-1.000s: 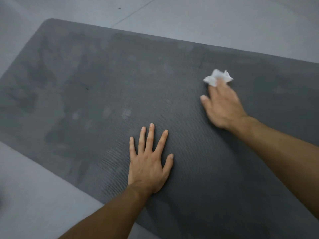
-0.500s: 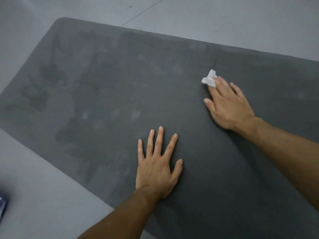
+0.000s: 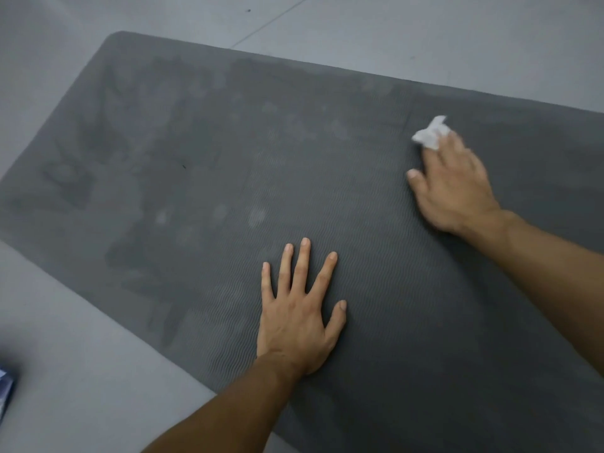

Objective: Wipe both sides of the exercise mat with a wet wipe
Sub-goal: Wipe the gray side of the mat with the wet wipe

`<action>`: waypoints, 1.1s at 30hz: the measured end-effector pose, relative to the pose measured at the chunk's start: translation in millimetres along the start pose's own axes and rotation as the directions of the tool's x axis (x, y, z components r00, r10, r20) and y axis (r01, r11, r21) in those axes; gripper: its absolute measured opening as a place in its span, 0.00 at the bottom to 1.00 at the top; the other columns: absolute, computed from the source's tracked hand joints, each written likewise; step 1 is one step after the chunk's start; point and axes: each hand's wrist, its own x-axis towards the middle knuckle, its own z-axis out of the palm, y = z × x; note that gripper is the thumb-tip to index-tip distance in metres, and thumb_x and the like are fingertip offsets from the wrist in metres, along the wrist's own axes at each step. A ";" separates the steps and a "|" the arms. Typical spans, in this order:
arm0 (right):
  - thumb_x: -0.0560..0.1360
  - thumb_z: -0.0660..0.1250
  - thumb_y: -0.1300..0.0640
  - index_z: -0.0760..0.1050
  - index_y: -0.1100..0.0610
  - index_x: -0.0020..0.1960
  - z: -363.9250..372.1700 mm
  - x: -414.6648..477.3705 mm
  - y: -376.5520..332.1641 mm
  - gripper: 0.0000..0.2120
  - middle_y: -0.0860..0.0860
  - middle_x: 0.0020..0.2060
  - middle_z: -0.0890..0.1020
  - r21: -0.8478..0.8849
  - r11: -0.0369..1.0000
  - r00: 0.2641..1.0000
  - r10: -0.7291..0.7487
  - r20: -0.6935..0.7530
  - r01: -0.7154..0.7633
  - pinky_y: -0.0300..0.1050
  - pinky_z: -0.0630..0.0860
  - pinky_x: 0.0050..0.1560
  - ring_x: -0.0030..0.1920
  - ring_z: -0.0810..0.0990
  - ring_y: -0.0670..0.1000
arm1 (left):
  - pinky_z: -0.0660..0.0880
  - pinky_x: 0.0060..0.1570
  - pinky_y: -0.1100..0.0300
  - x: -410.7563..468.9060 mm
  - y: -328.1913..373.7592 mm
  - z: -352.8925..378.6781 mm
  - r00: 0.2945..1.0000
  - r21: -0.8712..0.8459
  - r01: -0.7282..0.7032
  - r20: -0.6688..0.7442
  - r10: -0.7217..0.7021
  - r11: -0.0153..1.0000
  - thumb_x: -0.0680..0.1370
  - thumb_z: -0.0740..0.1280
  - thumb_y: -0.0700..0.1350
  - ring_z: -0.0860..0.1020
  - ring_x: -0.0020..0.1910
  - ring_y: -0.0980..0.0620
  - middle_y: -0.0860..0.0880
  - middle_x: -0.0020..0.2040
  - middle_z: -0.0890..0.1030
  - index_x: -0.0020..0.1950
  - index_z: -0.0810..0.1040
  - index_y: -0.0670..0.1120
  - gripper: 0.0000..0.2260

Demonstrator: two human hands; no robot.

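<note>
Mat (image 3: 196, 158) is flat on the floor (image 3: 425, 34), dark grey with the ribbed side up. On my feed it runs from a rounded corner at upper left down and off the right edge. Its left half has darker blotches and a few pale smudges.

The wipe (image 3: 429, 136) is a scrunched white wad on the mat, over on the right and near the far edge. The right hand (image 3: 454, 188) is on top of it, fingers fairly straight and pressing it down, thumb stuck out to the side and off the wipe. That hand's a bit blurry, so I can't make out finer detail.

The left hand (image 3: 297, 318) is planted palm down on the mat closer to me, fingers spread and relaxed, holding nothing, well apart from the right hand.

At the bottom left edge there's a sliver of something blue and white (image 3: 5, 390) on the floor, can't tell what it is.
</note>
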 end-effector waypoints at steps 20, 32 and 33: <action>0.82 0.45 0.40 0.57 0.54 0.83 0.9 -51.6 17.2 0.33 0.55 0.80 0.65 -0.182 0.976 0.993 -0.114 0.024 0.116 0.61 0.54 0.79 0.82 0.57 0.55 | 0.45 0.80 0.35 0.3 -0.6 2.8 1.000 0.000 0.001 -0.012 -0.001 1.000 0.83 0.47 0.67 0.37 0.83 0.46 0.49 0.85 0.38 0.84 0.41 0.60 0.32; 0.79 0.44 0.38 0.56 0.62 0.82 -21.2 -44.3 64.3 0.39 0.64 0.81 0.59 -0.067 0.991 0.993 0.112 -0.036 -0.114 0.63 0.59 0.79 0.80 0.59 0.63 | 0.45 0.80 0.35 0.7 -0.8 5.0 1.000 -0.014 0.003 -0.027 -0.003 1.000 0.82 0.47 0.67 0.38 0.83 0.46 0.49 0.85 0.40 0.84 0.42 0.60 0.32; 0.79 0.44 0.38 0.55 0.61 0.83 -14.9 -44.5 51.8 0.39 0.62 0.82 0.57 -0.067 0.996 0.998 0.055 -0.019 -0.056 0.61 0.57 0.80 0.82 0.56 0.62 | 0.44 0.80 0.35 0.8 -1.6 5.1 1.000 -0.011 0.005 -0.027 -0.005 1.000 0.82 0.47 0.67 0.38 0.83 0.46 0.49 0.85 0.40 0.84 0.42 0.60 0.32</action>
